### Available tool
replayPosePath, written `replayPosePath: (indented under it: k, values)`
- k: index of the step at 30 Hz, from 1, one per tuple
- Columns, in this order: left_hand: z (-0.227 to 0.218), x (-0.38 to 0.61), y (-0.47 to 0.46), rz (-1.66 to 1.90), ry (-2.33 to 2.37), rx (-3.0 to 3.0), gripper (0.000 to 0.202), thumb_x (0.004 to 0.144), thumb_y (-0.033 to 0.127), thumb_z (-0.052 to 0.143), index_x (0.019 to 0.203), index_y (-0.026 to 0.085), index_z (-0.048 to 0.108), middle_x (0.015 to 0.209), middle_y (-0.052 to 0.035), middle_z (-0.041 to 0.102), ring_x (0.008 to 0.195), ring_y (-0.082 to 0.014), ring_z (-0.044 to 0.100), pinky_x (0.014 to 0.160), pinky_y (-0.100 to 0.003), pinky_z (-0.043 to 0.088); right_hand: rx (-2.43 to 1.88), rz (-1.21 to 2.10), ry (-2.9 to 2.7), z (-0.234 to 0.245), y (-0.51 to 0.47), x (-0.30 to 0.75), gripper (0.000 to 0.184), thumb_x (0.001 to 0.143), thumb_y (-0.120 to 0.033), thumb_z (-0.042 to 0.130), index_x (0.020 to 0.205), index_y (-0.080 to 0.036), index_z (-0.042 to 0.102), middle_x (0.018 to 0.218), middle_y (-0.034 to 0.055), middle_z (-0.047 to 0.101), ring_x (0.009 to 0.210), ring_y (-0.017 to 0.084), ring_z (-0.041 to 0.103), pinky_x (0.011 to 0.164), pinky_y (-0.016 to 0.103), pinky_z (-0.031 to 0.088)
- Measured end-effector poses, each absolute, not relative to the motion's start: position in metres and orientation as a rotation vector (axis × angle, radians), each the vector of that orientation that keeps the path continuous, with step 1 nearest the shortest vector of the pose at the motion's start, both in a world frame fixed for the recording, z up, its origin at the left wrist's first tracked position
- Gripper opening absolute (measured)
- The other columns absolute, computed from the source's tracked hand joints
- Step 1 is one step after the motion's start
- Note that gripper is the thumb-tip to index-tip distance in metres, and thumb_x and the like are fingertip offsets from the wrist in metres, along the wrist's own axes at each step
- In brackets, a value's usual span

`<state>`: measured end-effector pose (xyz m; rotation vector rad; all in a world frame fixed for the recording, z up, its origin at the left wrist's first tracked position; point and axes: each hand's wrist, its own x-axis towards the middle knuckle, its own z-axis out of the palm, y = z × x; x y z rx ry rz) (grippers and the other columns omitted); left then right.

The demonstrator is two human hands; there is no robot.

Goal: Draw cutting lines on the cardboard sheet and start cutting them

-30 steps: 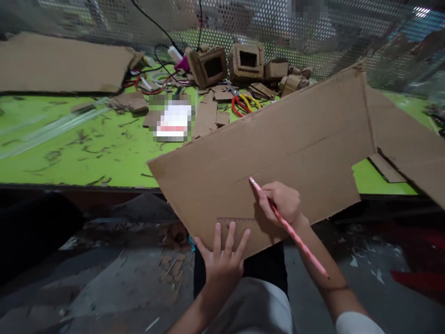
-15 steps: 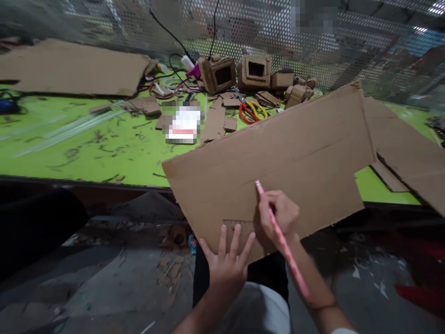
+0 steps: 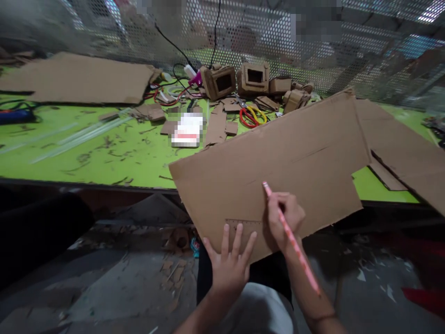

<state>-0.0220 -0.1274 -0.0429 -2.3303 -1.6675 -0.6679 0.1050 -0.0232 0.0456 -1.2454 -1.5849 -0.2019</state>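
Observation:
A large sheet of brown cardboard [image 3: 222,181] slants across my lap and the table edge, with faint pencil lines on it. My right hand [image 3: 287,215] grips a pink patterned pencil [image 3: 299,253] upside down. Its eraser end meets the cardboard at the right of one faint line, while the other end points back along my forearm. Fingers spread, my left hand [image 3: 231,264] lies flat near the cardboard's lower edge. Under its fingertips is a clear ruler [image 3: 255,222], partly covered by the hand.
On the green table [image 3: 139,157] lie scissors [image 3: 253,116] with red and yellow handles, cardboard boxes [image 3: 253,79], clear strips [image 3: 83,137], a blurred-out white item [image 3: 187,130] and scraps. More cardboard sheets [image 3: 93,79] flank the work. A perforated metal screen [image 3: 274,41] stands behind.
The pencil's eraser end has moved slightly right along the faint line, whose right part looks fainter. My left hand stays flat on the ruler. The whole view has shifted a little.

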Motion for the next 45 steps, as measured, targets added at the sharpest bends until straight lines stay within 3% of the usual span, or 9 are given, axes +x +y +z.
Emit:
replayPosePath:
  k: [3,9,16,19,22,27,30,34,45]
  values:
    - [-0.041,-0.023,-0.129,-0.632,-1.667,-2.355,0.072,0.072,0.038,0.07,0.139,0.033,0.043,0.155,-0.0085,0.025,0.145,-0.0353,-0.004,0.105,-0.073,-0.009,-1.396,-0.276,-1.409,0.044,-0.023,0.115,0.014,0.086,-0.023,0.057,0.072,-0.019,0.057,0.068,0.0017,0.067,0.054,0.011,0.059,0.053,0.023,0.046]
    - [-0.041,-0.025,-0.128,-0.682,-1.655,-2.342,0.068,0.071,0.035,0.072,0.135,0.032,0.049,0.156,-0.0074,0.017,0.145,-0.0349,-0.005,0.105,-0.073,-0.008,-1.11,-0.126,-1.871,0.049,-0.028,0.109,0.024,0.088,-0.019,0.051,0.065,-0.02,0.056,0.057,-0.0007,0.063,0.05,0.009,0.057,0.049,0.02,0.042]
    - [-0.04,-0.027,-0.13,-0.668,-1.685,-2.368,0.093,0.075,0.035,0.068,0.149,0.032,0.012,0.156,-0.0081,0.014,0.145,-0.0332,-0.003,0.106,-0.074,-0.008,-1.229,-0.146,-1.61,0.045,-0.033,0.12,0.012,0.083,-0.014,0.058,0.071,-0.018,0.056,0.065,0.0003,0.065,0.052,0.008,0.057,0.051,0.019,0.044]
    - [-0.041,-0.03,-0.13,-0.675,-1.681,-2.384,0.094,0.076,0.034,0.068,0.149,0.033,0.008,0.156,-0.0074,0.014,0.145,-0.0332,-0.002,0.106,-0.073,-0.007,-1.138,0.053,-1.747,0.04,-0.04,0.123,0.012,0.083,-0.014,0.059,0.072,-0.018,0.06,0.064,-0.0007,0.066,0.052,0.007,0.059,0.051,0.018,0.045]
    - [-0.042,-0.032,-0.13,-0.657,-1.666,-2.39,0.095,0.074,0.031,0.069,0.149,0.033,0.01,0.157,-0.0068,0.009,0.145,-0.0342,-0.001,0.107,-0.072,-0.008,-1.258,-0.054,-1.509,0.037,-0.035,0.151,0.005,0.08,-0.022,0.065,0.078,-0.018,0.063,0.07,0.0002,0.069,0.055,0.009,0.06,0.052,0.02,0.047]
    - [-0.044,-0.035,-0.127,-0.658,-1.607,-2.361,0.097,0.074,0.034,0.07,0.149,0.03,0.009,0.157,-0.0069,0.001,0.145,-0.0339,-0.002,0.107,-0.071,-0.007,-1.231,-0.054,-1.206,0.028,-0.02,0.214,0.021,0.08,-0.035,0.067,0.093,-0.019,0.066,0.082,0.002,0.07,0.065,0.012,0.065,0.061,0.025,0.054]
    - [-0.05,-0.041,-0.124,-0.632,-1.58,-2.377,0.099,0.073,0.039,0.072,0.149,0.031,0.008,0.157,-0.0063,-0.001,0.146,-0.0332,-0.004,0.107,-0.071,-0.009,-1.199,-0.048,-1.218,0.028,-0.02,0.233,0.038,0.086,-0.049,0.056,0.099,-0.016,0.068,0.083,0.0057,0.072,0.075,0.018,0.07,0.069,0.033,0.057]
    - [-0.057,-0.054,-0.12,-0.647,-1.529,-2.397,0.098,0.074,0.042,0.071,0.149,0.034,0.007,0.158,-0.0032,-0.003,0.146,-0.0293,-0.005,0.109,-0.068,-0.009,-1.217,-0.118,-1.269,0.034,-0.021,0.241,0.062,0.09,-0.063,0.034,0.09,-0.013,0.072,0.071,0.0081,0.071,0.07,0.02,0.07,0.064,0.033,0.056]
    - [-0.047,-0.118,-0.098,-0.676,-1.369,-2.402,0.088,0.077,0.037,0.063,0.149,0.033,0.012,0.159,-0.0031,0.001,0.147,-0.0292,0.002,0.112,-0.064,-0.002,-1.075,0.006,-1.364,0.038,-0.017,0.198,0.021,0.089,-0.027,0.054,0.103,-0.022,0.069,0.086,0.0036,0.071,0.076,0.015,0.067,0.069,0.03,0.053]
